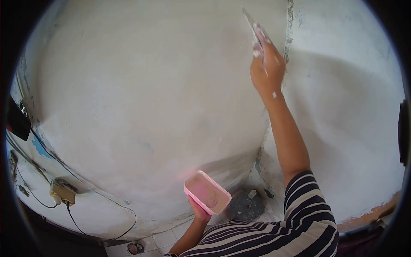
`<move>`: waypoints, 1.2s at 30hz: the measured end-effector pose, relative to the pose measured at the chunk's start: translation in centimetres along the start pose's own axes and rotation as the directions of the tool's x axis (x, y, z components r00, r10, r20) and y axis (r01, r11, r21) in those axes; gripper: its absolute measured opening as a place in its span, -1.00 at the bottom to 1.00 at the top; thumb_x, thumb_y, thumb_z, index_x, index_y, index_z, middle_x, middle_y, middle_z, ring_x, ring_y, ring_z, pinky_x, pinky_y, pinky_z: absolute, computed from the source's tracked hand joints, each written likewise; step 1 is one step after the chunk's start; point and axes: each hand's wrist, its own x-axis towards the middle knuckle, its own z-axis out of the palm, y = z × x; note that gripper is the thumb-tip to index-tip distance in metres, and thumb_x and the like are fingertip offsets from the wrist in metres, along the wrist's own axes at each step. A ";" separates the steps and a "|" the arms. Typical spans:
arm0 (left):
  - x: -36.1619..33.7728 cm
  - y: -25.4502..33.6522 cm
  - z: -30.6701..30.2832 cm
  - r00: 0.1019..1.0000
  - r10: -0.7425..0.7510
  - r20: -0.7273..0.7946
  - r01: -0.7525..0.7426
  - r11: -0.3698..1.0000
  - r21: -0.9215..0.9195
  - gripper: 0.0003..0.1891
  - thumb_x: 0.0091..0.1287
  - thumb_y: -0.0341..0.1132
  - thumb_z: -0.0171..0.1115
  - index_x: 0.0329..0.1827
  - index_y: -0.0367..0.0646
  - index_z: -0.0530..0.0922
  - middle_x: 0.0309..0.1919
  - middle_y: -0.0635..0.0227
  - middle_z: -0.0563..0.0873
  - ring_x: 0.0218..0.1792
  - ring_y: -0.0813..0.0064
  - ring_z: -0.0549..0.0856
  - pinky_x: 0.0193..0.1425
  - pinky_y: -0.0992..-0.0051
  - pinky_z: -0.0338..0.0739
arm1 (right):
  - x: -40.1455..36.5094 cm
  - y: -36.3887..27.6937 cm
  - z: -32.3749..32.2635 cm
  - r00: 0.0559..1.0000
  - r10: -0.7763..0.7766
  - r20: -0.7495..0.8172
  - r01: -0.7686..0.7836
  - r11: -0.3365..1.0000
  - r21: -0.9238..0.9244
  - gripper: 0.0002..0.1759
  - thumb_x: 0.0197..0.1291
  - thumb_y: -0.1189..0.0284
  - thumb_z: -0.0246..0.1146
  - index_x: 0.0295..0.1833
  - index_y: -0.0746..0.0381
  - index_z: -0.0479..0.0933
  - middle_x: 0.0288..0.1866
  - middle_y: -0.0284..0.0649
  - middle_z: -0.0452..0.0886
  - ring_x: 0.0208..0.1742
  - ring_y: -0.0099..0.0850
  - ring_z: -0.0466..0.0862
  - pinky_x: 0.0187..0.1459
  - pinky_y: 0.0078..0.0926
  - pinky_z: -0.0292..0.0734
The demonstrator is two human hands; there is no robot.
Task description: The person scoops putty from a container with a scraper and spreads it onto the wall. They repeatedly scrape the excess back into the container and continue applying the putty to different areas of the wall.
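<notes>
My right hand [268,68] is raised high against the wall, its fingers wrapped round a putty knife [249,19]. The blade appears nearly edge-on and points up and left, close to the wall surface. White smears mark the fingers and wrist. Low in the view, my left hand [199,211] grips a pink rectangular tub [187,190] from below and the side. Pale pinkish putty [209,193] lies inside the tub, whose rim is crusted with white.
A plastered wall [128,85] meets a whiter side wall [351,94] at a rough corner. At lower left, a socket block [62,192] has plugs and cables hanging from it. A dark round object [247,205] stands in the floor corner. White tiles [165,238] show below.
</notes>
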 end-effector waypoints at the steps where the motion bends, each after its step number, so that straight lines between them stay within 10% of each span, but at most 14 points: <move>1: -0.3 -0.1 -0.2 1.000 -0.003 -0.001 0.003 1.000 -0.013 -0.22 0.47 0.42 -0.27 0.52 0.06 0.28 0.35 0.33 0.50 0.34 0.20 0.53 0.39 0.09 0.48 | -0.2 1.0 1.3 1.000 -0.012 0.018 0.013 0.999 -0.037 -0.60 0.18 0.66 0.14 0.16 0.35 0.56 0.12 0.09 0.61 0.09 -0.05 0.58 0.11 -0.26 0.53; 3: -0.5 0.1 -0.4 1.000 -0.006 0.010 0.006 1.000 -0.018 -0.23 0.47 0.42 -0.26 0.51 0.06 0.29 0.34 0.33 0.50 0.33 0.20 0.54 0.38 0.09 0.48 | -1.4 2.1 3.4 0.998 -0.046 0.032 0.049 0.992 -0.114 -0.50 0.11 0.69 0.12 0.22 0.33 0.55 0.33 0.09 0.54 0.40 0.08 0.50 0.35 -0.15 0.49; 9: -0.7 0.3 -0.6 0.998 -0.050 0.033 0.051 0.998 -0.029 -0.22 0.46 0.43 -0.26 0.51 0.06 0.28 0.36 0.33 0.49 0.34 0.21 0.53 0.39 0.09 0.48 | -10.1 -3.1 3.8 0.969 -0.179 0.172 0.194 0.978 -0.073 -0.50 0.12 0.70 0.13 0.23 0.35 0.54 0.36 0.06 0.53 0.41 0.04 0.49 0.37 -0.13 0.46; 13: -0.3 0.1 0.1 1.000 0.015 -0.021 -0.015 1.000 -0.018 -0.23 0.47 0.42 -0.26 0.52 0.07 0.28 0.37 0.35 0.49 0.35 0.21 0.52 0.39 0.09 0.47 | -3.5 -0.7 -0.1 0.984 -0.032 -0.173 0.049 0.994 0.093 -0.52 0.12 0.68 0.14 0.22 0.40 0.54 0.31 0.08 0.58 0.30 0.07 0.58 0.27 -0.13 0.54; 16: -1.1 0.1 -1.1 1.000 -0.021 0.008 0.021 0.999 -0.030 -0.24 0.47 0.41 -0.26 0.52 0.08 0.28 0.37 0.35 0.48 0.35 0.21 0.51 0.40 0.09 0.47 | 0.4 1.7 0.3 0.965 -0.144 -0.219 0.117 0.985 -0.130 -0.55 0.12 0.66 0.16 0.17 0.40 0.55 0.29 0.11 0.58 0.23 0.07 0.61 0.25 -0.09 0.54; 26: -1.0 0.5 -1.3 0.997 0.046 -0.058 -0.047 0.999 -0.011 -0.22 0.47 0.42 -0.27 0.52 0.06 0.28 0.37 0.35 0.49 0.35 0.21 0.52 0.40 0.08 0.47 | -12.9 -6.7 -0.7 0.920 -0.166 0.356 0.083 0.968 0.236 -0.68 0.05 0.66 0.22 -0.06 0.18 0.66 0.27 -0.16 0.63 0.35 -0.18 0.60 0.26 -0.12 0.56; 27: -1.1 0.3 -1.7 0.997 0.044 -0.067 -0.045 0.999 -0.014 -0.22 0.47 0.42 -0.27 0.52 0.06 0.28 0.37 0.35 0.49 0.35 0.21 0.52 0.40 0.08 0.47 | -10.1 -4.9 -1.4 0.940 -0.254 0.230 0.216 0.960 0.176 -0.63 0.16 0.66 0.15 0.09 0.27 0.63 0.07 -0.08 0.72 0.04 -0.17 0.74 0.06 -0.18 0.65; 30: -1.4 0.2 -2.0 0.998 0.023 -0.058 -0.026 0.999 -0.039 -0.22 0.46 0.42 -0.26 0.52 0.06 0.29 0.36 0.35 0.49 0.35 0.21 0.52 0.39 0.08 0.47 | -0.4 -0.5 -4.1 0.992 0.104 0.074 -0.100 0.994 -0.047 -0.66 0.18 0.64 0.10 0.07 0.29 0.60 -0.10 -0.02 0.72 -0.19 -0.11 0.72 -0.17 -0.38 0.62; 32: -1.6 0.8 -1.0 1.000 -0.030 0.003 0.030 0.998 -0.052 -0.22 0.46 0.43 -0.26 0.52 0.06 0.28 0.36 0.35 0.49 0.35 0.21 0.52 0.39 0.08 0.47 | 4.0 3.4 -2.0 0.972 -0.182 -0.152 0.163 0.978 -0.128 -0.64 0.15 0.62 0.12 0.07 0.28 0.59 -0.12 0.01 0.70 -0.20 -0.05 0.69 -0.18 -0.25 0.61; 36: -0.7 0.4 -1.8 0.998 0.035 -0.045 -0.035 0.999 -0.008 -0.21 0.46 0.43 -0.27 0.52 0.06 0.28 0.35 0.36 0.50 0.34 0.22 0.52 0.38 0.09 0.48 | -6.2 2.8 3.4 0.991 -0.042 0.126 0.072 0.967 -0.244 -0.58 0.12 0.56 0.22 0.15 0.29 0.53 0.04 0.12 0.68 0.06 0.03 0.67 0.04 -0.02 0.58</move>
